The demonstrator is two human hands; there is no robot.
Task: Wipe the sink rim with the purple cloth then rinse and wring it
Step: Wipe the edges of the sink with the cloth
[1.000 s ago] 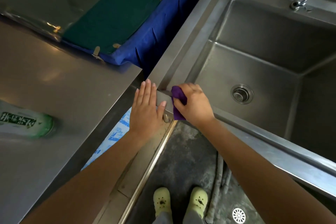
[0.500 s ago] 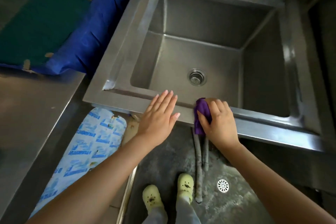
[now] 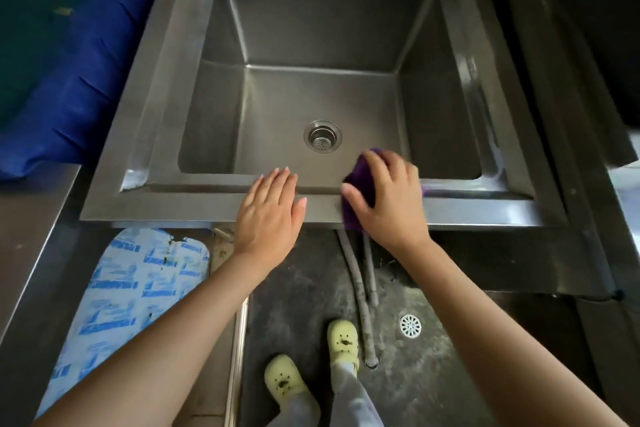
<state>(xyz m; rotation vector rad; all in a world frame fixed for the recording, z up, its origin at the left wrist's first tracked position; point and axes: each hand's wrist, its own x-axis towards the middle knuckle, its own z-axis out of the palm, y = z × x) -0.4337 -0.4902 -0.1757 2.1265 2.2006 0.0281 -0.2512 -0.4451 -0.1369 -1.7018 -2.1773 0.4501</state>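
Right hand (image 3: 388, 199) presses purple cloth (image 3: 360, 184) flat on near sink rim (image 3: 485, 210); unwiped stretch runs toward 3 o'clock. Left hand (image 3: 268, 215) open, empty, bracing at cloth's 9 o'clock.

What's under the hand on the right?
The right hand presses a purple cloth on the sink rim. Only the cloth's edges show; its middle and the rim beneath are hidden.
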